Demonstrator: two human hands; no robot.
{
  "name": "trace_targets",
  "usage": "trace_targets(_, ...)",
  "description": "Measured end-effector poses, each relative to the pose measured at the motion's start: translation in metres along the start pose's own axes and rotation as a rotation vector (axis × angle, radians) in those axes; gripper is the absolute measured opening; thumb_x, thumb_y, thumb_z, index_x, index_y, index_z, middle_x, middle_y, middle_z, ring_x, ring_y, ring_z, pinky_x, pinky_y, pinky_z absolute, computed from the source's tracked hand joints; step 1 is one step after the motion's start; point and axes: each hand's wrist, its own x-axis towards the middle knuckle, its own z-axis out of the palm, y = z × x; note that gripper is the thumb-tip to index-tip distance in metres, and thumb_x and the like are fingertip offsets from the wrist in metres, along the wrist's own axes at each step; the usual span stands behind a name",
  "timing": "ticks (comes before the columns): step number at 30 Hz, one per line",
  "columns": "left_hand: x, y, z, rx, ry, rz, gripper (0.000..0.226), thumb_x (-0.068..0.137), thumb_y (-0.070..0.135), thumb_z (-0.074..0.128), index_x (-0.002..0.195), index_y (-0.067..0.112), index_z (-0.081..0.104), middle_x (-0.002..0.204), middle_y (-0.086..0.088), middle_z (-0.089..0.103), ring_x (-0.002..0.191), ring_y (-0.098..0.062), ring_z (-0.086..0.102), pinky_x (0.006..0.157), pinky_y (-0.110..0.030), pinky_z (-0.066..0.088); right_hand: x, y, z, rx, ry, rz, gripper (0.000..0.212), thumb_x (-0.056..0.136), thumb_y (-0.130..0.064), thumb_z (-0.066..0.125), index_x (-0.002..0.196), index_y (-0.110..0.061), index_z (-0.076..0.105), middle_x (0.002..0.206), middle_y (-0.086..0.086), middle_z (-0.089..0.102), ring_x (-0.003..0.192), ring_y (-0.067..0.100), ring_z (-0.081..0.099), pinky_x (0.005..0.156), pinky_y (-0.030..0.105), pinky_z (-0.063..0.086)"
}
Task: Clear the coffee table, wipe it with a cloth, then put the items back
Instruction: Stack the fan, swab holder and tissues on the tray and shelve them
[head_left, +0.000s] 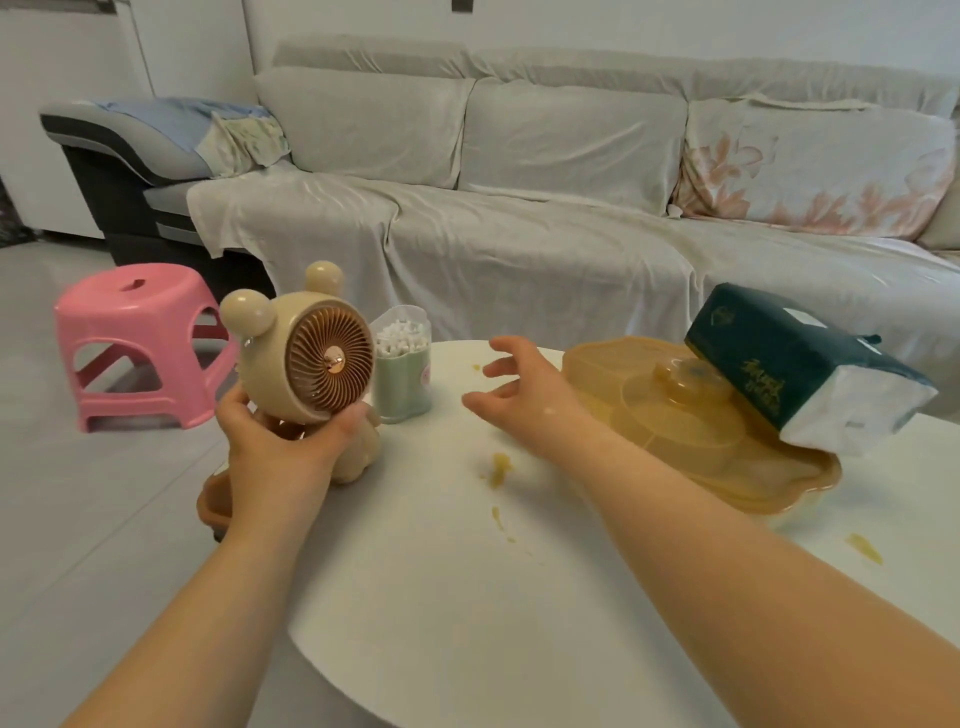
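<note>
My left hand (275, 441) grips a beige bear-shaped fan (306, 353) by its body at the left edge of the white coffee table (441, 597). Just right of the fan stands a green jar of cotton swabs (402, 371). Open with spread fingers, my right hand (519, 384) hovers over the table between the jar and an amber lidded snack tray (727, 457). A dark green tissue pack (800, 369) leans on the tray's lid. Yellowish smears (500, 467) mark the tabletop.
A pink plastic stool (140, 343) stands on the grey floor to the left. A grey covered sofa (519, 208) runs behind the table. A brown object (213, 501) shows below the table's left edge.
</note>
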Motion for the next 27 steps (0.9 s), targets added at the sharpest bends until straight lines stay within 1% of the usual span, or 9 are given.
trace_targets(3, 0.002, -0.005, -0.001, -0.035, 0.004, -0.032, 0.074, 0.065, 0.020, 0.076, 0.124, 0.014, 0.031, 0.088, 0.015, 0.050, 0.079, 0.000, 0.050, 0.068, -0.017, 0.034, 0.025, -0.003, 0.023, 0.032, -0.088, 0.037, 0.088, 0.074, -0.027, 0.070, 0.141, -0.018, 0.013, 0.148, 0.003, 0.027, 0.131, 0.018, 0.033, 0.101, 0.031, 0.034)
trace_targets(6, 0.003, -0.011, -0.001, -0.070, -0.027, -0.025, 0.071, 0.066, 0.016, 0.075, 0.123, 0.014, 0.033, 0.088, 0.024, 0.049, 0.077, 0.011, 0.050, 0.064, -0.010, 0.038, 0.041, -0.004, 0.041, 0.081, -0.106, 0.053, 0.107, 0.068, -0.026, 0.075, 0.143, -0.019, 0.000, 0.153, 0.004, 0.015, 0.139, 0.020, 0.018, 0.109, 0.031, 0.021)
trace_targets(9, 0.007, -0.015, -0.004, -0.091, -0.010, -0.046, 0.067, 0.068, 0.017, 0.073, 0.123, 0.015, 0.035, 0.096, 0.015, 0.054, 0.076, 0.013, 0.050, 0.058, -0.006, 0.040, 0.053, -0.006, 0.059, 0.139, -0.100, 0.061, 0.115, 0.064, -0.028, 0.077, 0.142, -0.021, -0.007, 0.151, 0.003, 0.021, 0.136, 0.020, 0.025, 0.107, 0.027, 0.020)
trace_targets(13, 0.008, -0.017, -0.003, -0.076, -0.003, -0.028, 0.069, 0.070, 0.015, 0.072, 0.127, 0.014, 0.033, 0.108, 0.005, 0.052, 0.084, 0.000, 0.053, 0.054, 0.005, 0.037, 0.064, -0.007, 0.078, 0.186, -0.042, 0.076, 0.109, 0.061, -0.033, 0.078, 0.140, -0.023, 0.004, 0.145, 0.005, 0.035, 0.132, 0.025, 0.034, 0.111, 0.040, 0.028)
trace_targets(16, 0.006, -0.013, -0.002, -0.048, -0.001, -0.019, 0.069, 0.070, 0.015, 0.072, 0.128, 0.014, 0.034, 0.107, 0.005, 0.052, 0.078, 0.002, 0.050, 0.053, 0.010, 0.031, 0.065, -0.009, 0.083, 0.228, 0.006, 0.056, 0.093, 0.063, -0.025, 0.077, 0.135, -0.019, 0.018, 0.133, 0.003, 0.045, 0.121, 0.020, 0.045, 0.095, 0.025, 0.034)
trace_targets(19, 0.007, -0.012, -0.003, -0.061, -0.007, -0.027, 0.069, 0.070, 0.014, 0.072, 0.128, 0.014, 0.034, 0.108, 0.003, 0.052, 0.076, 0.005, 0.050, 0.052, 0.009, 0.032, 0.061, -0.008, 0.080, 0.172, 0.049, 0.047, 0.084, 0.064, -0.024, 0.074, 0.131, -0.019, 0.024, 0.122, 0.000, 0.050, 0.108, 0.015, 0.049, 0.084, 0.024, 0.035)
trace_targets(23, 0.009, -0.012, -0.005, -0.088, -0.009, -0.055, 0.072, 0.069, 0.019, 0.073, 0.129, 0.020, 0.032, 0.111, 0.005, 0.053, 0.095, -0.009, 0.052, 0.062, -0.003, 0.039, 0.048, -0.004, 0.063, 0.191, 0.036, 0.059, 0.078, 0.066, -0.022, 0.072, 0.128, -0.018, 0.026, 0.107, -0.006, 0.043, 0.098, 0.012, 0.046, 0.079, 0.025, 0.038)
trace_targets(25, 0.009, -0.012, -0.006, -0.114, -0.022, -0.069, 0.072, 0.069, 0.018, 0.073, 0.128, 0.020, 0.033, 0.112, 0.004, 0.054, 0.099, -0.012, 0.053, 0.076, -0.014, 0.038, 0.037, -0.002, 0.053, 0.230, 0.033, 0.082, 0.076, 0.066, -0.021, 0.072, 0.127, -0.018, 0.027, 0.107, -0.006, 0.044, 0.097, 0.013, 0.047, 0.077, 0.025, 0.039)
trace_targets(27, 0.008, -0.010, -0.007, -0.123, -0.027, -0.076, 0.071, 0.068, 0.018, 0.074, 0.127, 0.021, 0.034, 0.111, 0.004, 0.054, 0.099, -0.013, 0.054, 0.079, -0.023, 0.038, 0.026, -0.002, 0.041, 0.301, 0.050, 0.100, 0.070, 0.067, -0.020, 0.072, 0.124, -0.019, 0.030, 0.105, -0.005, 0.049, 0.093, 0.012, 0.051, 0.074, 0.024, 0.041)
